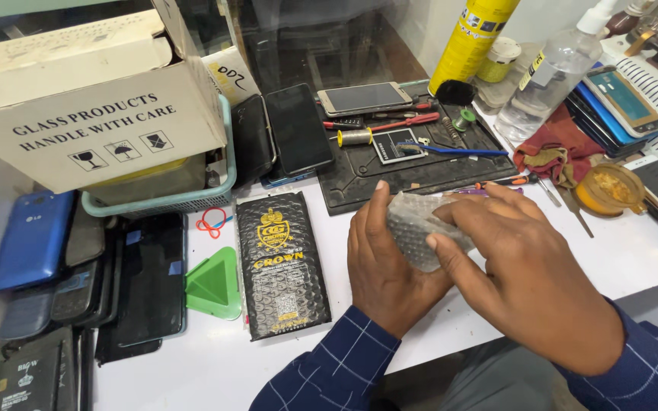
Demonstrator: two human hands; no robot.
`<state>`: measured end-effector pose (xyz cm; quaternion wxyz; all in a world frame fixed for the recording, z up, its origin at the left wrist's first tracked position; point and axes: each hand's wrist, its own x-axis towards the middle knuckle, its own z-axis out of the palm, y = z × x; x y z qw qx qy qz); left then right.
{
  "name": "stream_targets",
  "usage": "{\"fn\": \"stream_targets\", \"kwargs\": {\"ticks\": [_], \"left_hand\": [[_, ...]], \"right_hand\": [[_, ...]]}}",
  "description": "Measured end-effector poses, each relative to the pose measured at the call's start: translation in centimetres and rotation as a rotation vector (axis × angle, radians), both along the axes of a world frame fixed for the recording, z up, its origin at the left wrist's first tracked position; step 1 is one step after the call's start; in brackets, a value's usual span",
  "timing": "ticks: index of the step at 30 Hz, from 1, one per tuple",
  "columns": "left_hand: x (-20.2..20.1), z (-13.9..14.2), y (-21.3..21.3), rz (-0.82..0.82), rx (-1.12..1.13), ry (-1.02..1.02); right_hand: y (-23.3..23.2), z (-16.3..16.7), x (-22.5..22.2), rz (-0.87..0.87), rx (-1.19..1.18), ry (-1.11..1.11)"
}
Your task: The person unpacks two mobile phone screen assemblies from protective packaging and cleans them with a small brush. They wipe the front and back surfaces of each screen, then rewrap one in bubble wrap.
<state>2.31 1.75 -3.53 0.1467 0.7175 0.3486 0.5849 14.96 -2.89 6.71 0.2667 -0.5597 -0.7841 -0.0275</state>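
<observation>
Both my hands hold a small clear bubble-wrap pouch [414,227] just above the white table [634,259]. My left hand [381,262] grips its left side from below, thumb up along the edge. My right hand [519,266] lies over its right side, fingers spread across the top. What is inside the pouch is hidden. A black padded pouch with gold print [280,262] lies flat to the left of my left hand. A green triangular plastic tool [215,283] sits further left.
A black work mat [413,169] behind my hands carries a phone, screwdrivers, tweezers and a blue brush. Several phones lie stacked at the left by a teal basket [192,199] holding a cardboard box. A yellow spray can, clear bottle, red cloth and more phones crowd the right.
</observation>
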Motion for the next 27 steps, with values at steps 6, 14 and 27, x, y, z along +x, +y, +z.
{"fn": "stream_targets", "kwargs": {"ticks": [6, 14, 27], "left_hand": [[-3.3, 4.1, -1.8, 0.029, 0.023, 0.104], [-9.3, 7.0, -1.4, 0.039, -0.128, 0.173], [-5.6, 4.5, -1.8, -0.349, -0.272, -0.041]], "right_hand": [[0.2, -0.2, 0.6, -0.048, -0.039, 0.031], [0.3, -0.5, 0.7, -0.025, -0.037, 0.071], [-0.8, 1.0, 0.7, 0.044, -0.158, 0.042]]}}
